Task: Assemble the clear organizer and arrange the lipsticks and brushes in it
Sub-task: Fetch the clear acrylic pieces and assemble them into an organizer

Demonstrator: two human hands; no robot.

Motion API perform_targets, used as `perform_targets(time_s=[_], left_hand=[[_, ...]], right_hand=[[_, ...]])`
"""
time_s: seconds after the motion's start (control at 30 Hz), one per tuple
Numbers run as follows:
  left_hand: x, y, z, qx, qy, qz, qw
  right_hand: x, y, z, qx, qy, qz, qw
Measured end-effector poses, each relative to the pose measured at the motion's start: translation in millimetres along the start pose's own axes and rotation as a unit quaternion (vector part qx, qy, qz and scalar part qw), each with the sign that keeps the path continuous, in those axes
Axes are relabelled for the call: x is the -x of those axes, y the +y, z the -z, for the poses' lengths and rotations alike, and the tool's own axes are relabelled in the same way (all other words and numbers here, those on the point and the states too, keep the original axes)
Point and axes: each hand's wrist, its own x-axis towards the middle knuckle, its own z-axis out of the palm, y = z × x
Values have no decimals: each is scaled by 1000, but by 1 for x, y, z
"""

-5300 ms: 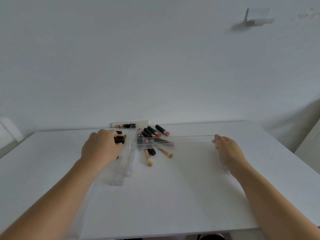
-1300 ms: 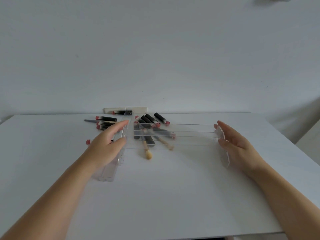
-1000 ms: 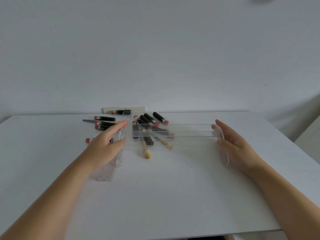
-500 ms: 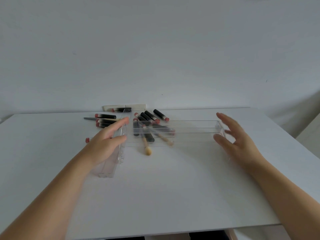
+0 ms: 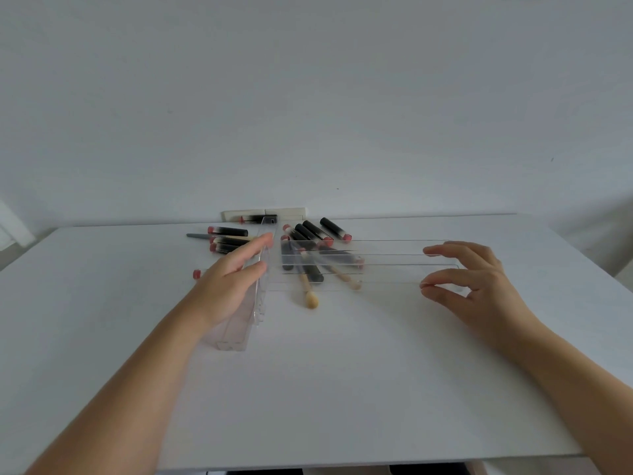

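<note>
The clear organizer lies in parts on the white table. Its long clear strips run left to right over several lipsticks and brushes. My left hand presses flat, fingers straight, against the upright clear side panel at the strips' left end. My right hand hovers at the strips' right end, fingers loosely bent and spread, thumb tip near the front strip. Black lipsticks with red caps lie behind the strips, more lipsticks behind my left hand. Two wooden-handled brushes poke out toward me.
A white power strip sits against the wall at the table's back edge. One red-capped lipstick lies apart, left of my left hand. The table's front edge runs along the bottom of the view.
My right hand, flat against the right end a second ago, drew back with fingers spread and now hovers at the strips' end with bent fingers. My left hand stays pressed on the side panel.
</note>
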Motion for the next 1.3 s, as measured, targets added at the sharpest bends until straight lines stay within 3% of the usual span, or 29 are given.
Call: perform_targets(time_s=[0.33, 0.47, 0.6, 0.77, 0.97, 1.1, 1.3], left_hand=[[6, 4, 2, -67, -8, 16, 998], [6, 2, 2, -68, -9, 8, 998], [4, 1, 0, -78, 6, 1, 997], [1, -5, -6, -86, 60, -23, 994], [0, -6, -17, -203, 108, -38, 972], [2, 1, -18, -207, 96, 0, 974], [-6, 2, -18, -161, 107, -6, 981]], right_hand=[[-2, 1, 0, 43, -24, 19, 999], [2, 3, 3, 6, -23, 2, 1000], [1, 11, 11, -77, 35, -84, 993], [-3, 17, 3, -181, -14, -212, 960], [-3, 14, 6, -192, -39, -167, 966], [-7, 12, 3, -207, -37, -211, 955], [-9, 10, 3, -236, -49, -245, 939]])
